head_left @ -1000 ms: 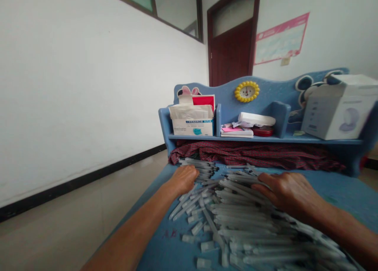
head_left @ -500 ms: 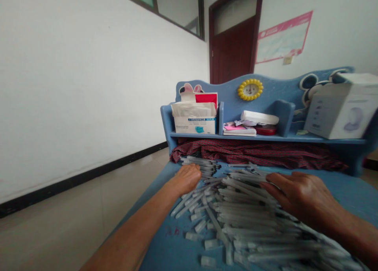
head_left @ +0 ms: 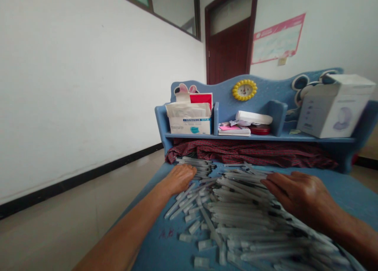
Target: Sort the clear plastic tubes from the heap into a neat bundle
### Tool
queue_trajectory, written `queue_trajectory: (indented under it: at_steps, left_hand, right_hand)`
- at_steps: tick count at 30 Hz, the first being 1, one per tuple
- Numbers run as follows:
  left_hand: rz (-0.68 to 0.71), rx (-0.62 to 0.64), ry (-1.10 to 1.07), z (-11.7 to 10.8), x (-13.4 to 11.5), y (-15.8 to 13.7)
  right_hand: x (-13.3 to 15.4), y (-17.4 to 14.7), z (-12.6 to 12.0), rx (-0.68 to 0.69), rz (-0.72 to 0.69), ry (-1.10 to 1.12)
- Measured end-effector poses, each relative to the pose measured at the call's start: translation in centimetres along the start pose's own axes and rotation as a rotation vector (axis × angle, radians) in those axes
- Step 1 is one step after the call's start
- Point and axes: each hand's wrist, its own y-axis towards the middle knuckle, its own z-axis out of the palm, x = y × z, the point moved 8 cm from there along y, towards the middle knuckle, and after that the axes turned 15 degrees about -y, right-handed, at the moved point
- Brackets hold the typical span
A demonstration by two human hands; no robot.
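Note:
A large heap of clear-barrelled pens (head_left: 245, 214) lies across the blue tabletop (head_left: 156, 247). My left hand (head_left: 181, 176) rests beside a smaller bunch of pens (head_left: 199, 164) at the back left. Its fingers are curled closed, and whatever they hold is hidden beneath them. On the right, my right hand (head_left: 298, 188) is at the heap's far right side, thumb and forefinger pinched at the end of a pen (head_left: 251, 176). Small clear pen caps (head_left: 205, 245) are scattered along the near left of the heap.
Behind the pens lies a bunched checked cloth (head_left: 254, 151) under a blue shelf (head_left: 191, 136). The shelf bears a mask box (head_left: 190, 123), papers (head_left: 234, 131), a red round tin (head_left: 260, 130) and a white carton (head_left: 333, 109). A yellow clock (head_left: 244, 90) is on its backboard.
The whole view has shifted slightly, so things appear a little further left. Both hands stay at about the same places among the pens; my right thumb looks closer to the forefinger.

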Motion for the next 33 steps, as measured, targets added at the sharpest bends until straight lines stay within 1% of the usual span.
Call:
queue_trajectory:
  at_steps: [3, 6, 9, 12, 14, 17, 18, 20, 23, 25, 28, 33]
  left_hand:
    - [-0.003, 0.004, 0.005, 0.0, 0.3, -0.1]
    - [-0.012, -0.005, 0.007, -0.5, 0.5, -0.4]
    - [-0.016, -0.031, 0.008, -1.6, 0.3, -1.0]
    - [0.015, -0.073, 0.002, -3.0, -0.9, -1.6]
    - [0.089, -0.157, -0.016, -4.2, -2.7, -2.0]
    - [0.268, -0.331, -0.081, -6.0, -6.5, -3.0]
    - [0.329, -0.372, -0.112, -6.4, -7.8, -3.4]
    - [0.443, -0.414, -0.176, -6.7, -10.2, -4.2]
    - [0.565, -0.420, -0.232, -6.8, -12.6, -5.2]
    - [0.606, -0.424, -0.248, -6.8, -13.3, -5.6]
    - [0.642, -0.449, -0.270, -6.9, -13.4, -5.8]
    - [0.692, -0.508, -0.263, -7.3, -13.5, -6.2]
  right_hand:
    - [0.0, 0.1, -0.4, -0.040, 0.008, 0.021]
    - [0.0, 0.1, -0.5, -0.052, 0.003, 0.032]
    - [0.2, 0.1, -0.4, -0.053, -0.001, 0.061]
    - [0.4, 0.0, 0.0, -0.024, 0.012, 0.121]
    - [0.6, 0.0, 0.4, 0.050, 0.063, 0.224]
    - [0.9, 0.0, 1.4, 0.233, 0.190, 0.481]
    - [1.2, 0.0, 1.6, 0.287, 0.222, 0.559]
    - [2.0, 0.2, 1.5, 0.354, 0.240, 0.656]
    - [3.1, 0.4, 1.0, 0.398, 0.195, 0.683]
    - [3.5, 0.3, 0.9, 0.410, 0.176, 0.692]
    - [3.3, 0.0, 1.3, 0.450, 0.222, 0.753]
    - [3.1, -0.5, 2.6, 0.590, 0.304, 0.968]
